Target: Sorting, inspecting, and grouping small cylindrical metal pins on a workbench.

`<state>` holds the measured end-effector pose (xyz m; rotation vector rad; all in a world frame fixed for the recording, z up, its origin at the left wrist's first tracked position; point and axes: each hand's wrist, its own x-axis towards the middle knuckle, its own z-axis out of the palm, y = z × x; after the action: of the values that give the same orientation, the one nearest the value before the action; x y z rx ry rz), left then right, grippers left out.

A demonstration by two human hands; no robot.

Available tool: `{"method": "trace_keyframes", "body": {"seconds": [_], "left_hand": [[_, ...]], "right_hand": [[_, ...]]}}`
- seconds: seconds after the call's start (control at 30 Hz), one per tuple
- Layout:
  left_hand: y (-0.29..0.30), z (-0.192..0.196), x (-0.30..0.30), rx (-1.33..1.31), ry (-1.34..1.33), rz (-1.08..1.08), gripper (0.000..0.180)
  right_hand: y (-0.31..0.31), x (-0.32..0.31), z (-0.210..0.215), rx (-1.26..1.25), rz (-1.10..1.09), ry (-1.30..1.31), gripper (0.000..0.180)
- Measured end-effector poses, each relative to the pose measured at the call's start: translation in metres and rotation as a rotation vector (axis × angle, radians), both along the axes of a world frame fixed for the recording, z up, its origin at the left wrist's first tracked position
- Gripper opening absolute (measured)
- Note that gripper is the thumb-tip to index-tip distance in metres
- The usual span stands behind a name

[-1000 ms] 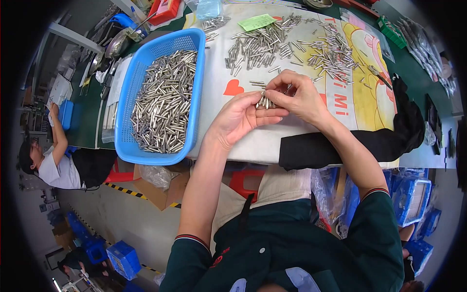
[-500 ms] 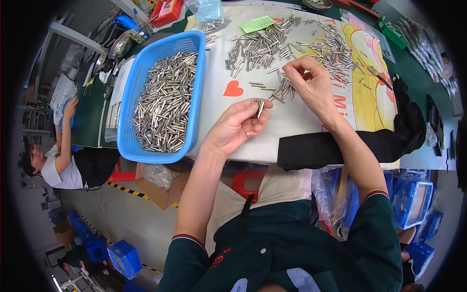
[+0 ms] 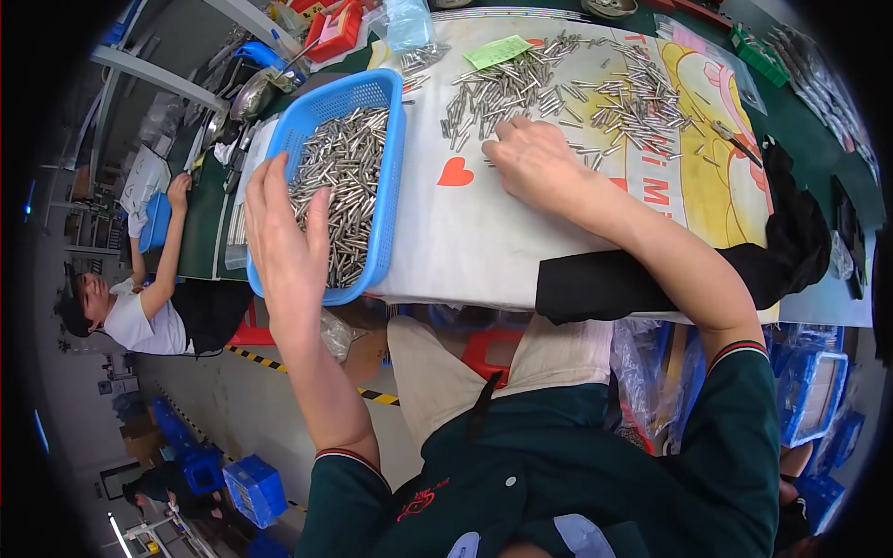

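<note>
At left, the left hand (image 3: 286,244), fingers wide, is over one basket (image 3: 392,200) of pins (image 3: 346,160); the right hand (image 3: 538,165), fingers curled, contents hidden, is near two far piles (image 3: 637,110).

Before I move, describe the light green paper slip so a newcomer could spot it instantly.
Start at the big blue basket, at the left side of the white cloth, with the left hand over it. Go right and farther away, to the first heap of loose metal pins. The light green paper slip lies at that heap's far-left corner, the only green thing among silvery pins.
</note>
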<state>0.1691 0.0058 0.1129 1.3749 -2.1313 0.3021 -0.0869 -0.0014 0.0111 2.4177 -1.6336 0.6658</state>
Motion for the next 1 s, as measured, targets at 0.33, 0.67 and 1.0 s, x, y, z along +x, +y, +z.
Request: {"method": "trace_keyframes", "body": {"seconds": [0.33,0.67,1.0], "left_hand": [[0.002,-0.069,-0.097,0.163,0.154,-0.409,0.022],[-0.057,-0.125,-0.122,0.406,-0.045,-0.322,0.062],[0.022,-0.109,-0.104,0.485,-0.013,-0.634,0.05]], "right_hand": [[-0.01,-0.009,0.004,0.03,0.064,0.112,0.007],[-0.002,-0.019,0.021,0.188,-0.086,0.111,0.008],[0.013,-0.054,0.032,0.256,0.018,-0.172,0.01]]}}
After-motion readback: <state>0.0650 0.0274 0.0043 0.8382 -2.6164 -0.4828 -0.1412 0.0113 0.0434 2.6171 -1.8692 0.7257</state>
